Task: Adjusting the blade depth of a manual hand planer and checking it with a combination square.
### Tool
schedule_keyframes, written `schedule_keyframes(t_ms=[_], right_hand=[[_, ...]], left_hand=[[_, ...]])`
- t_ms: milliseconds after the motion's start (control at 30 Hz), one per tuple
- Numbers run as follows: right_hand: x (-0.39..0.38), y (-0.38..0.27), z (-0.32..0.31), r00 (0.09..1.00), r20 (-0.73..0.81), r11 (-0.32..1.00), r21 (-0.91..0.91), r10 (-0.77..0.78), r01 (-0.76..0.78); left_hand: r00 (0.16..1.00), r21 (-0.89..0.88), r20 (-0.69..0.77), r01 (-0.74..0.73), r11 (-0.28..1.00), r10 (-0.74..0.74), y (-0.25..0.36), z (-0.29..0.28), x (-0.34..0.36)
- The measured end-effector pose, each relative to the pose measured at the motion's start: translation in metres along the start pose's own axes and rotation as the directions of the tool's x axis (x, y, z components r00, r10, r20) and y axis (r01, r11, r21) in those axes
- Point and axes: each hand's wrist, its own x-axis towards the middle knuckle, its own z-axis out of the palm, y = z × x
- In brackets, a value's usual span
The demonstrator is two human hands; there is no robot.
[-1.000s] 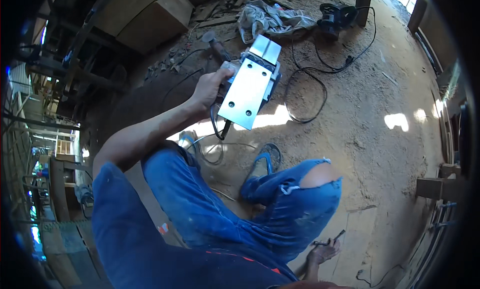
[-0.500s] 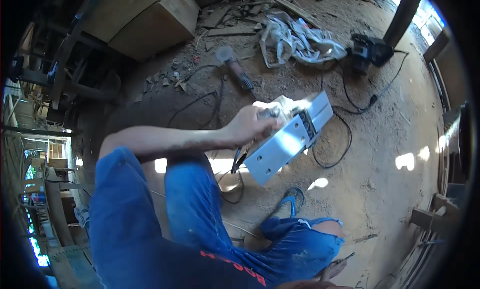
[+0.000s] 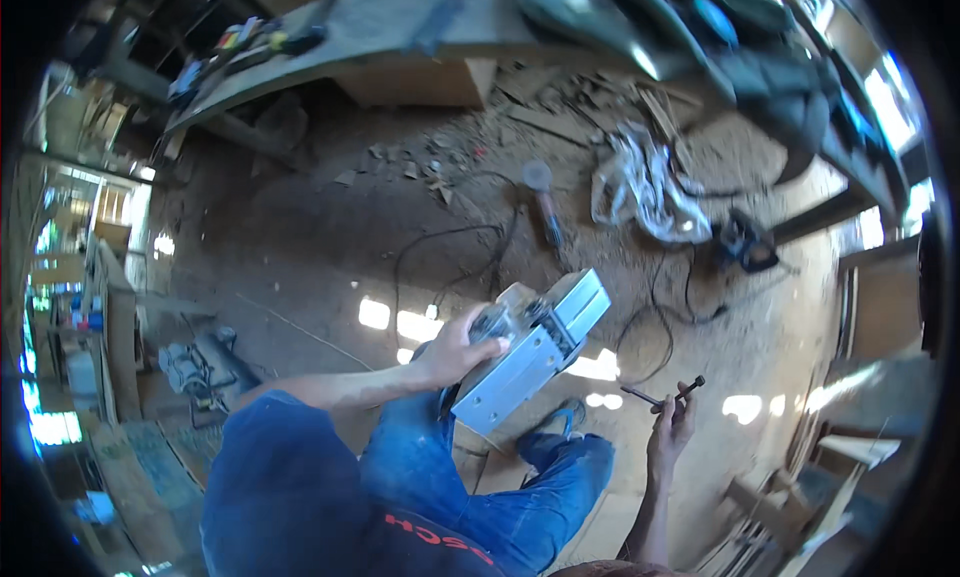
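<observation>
My left hand [image 3: 462, 349] is closed around the body of an electric hand planer [image 3: 508, 389], tilted above my knees with its bare metal sole plates turned up toward me. A gap with the dark cutter drum lies between the two plates. Off to the right, apart from the planer, my right hand [image 3: 675, 427] is raised with its fingers around a dark T-handle wrench [image 3: 660, 399]. The planer hides part of my left fingers.
A long workbench [image 3: 400, 47] crosses the far side, with dark bundled material on it. On the dirt floor lie an angle grinder [image 3: 545, 207], a pale plastic sack [image 3: 645, 187], a black power tool [image 3: 745, 245], looping cords and wood scraps. Planks [image 3: 800, 507] stand at lower right.
My view has tipped up, bringing the workbench in. My right hand has risen from the lower edge with the wrench. The planer stays in my left hand, now further left and lower.
</observation>
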Motion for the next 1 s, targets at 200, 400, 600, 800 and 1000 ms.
schedule_keyframes(t_ms=[200,400,600,800,1000], right_hand=[[0.022,-0.248,0.102,0.834,0.248,0.778,-0.302,-0.493,0.55],[0.108,-0.428,0.294,0.758,0.509,0.575,-0.502,-0.408,0.646],[0.275,-0.4,0.417,0.475,0.574,0.154,-0.517,-0.667,0.842],[0.31,-0.396,0.418,0.369,0.765,-0.248,-0.554,-0.527,0.795],[0.164,-0.513,0.555,0.353,0.826,0.306,-0.232,-0.44,0.923]], left_hand=[[0.961,-0.188,-0.261,0.039,0.981,-0.088,0.034,-0.061,-0.091],[0.794,-0.368,-0.549,0.051,0.928,-0.261,0.09,-0.111,-0.17],[0.647,-0.638,-0.573,0.035,0.77,-0.504,0.126,-0.16,-0.218],[0.482,-0.669,-0.649,0.008,0.743,-0.589,0.105,-0.207,-0.236],[0.202,-0.644,-0.737,0.078,0.761,-0.645,0.099,-0.22,-0.244]])
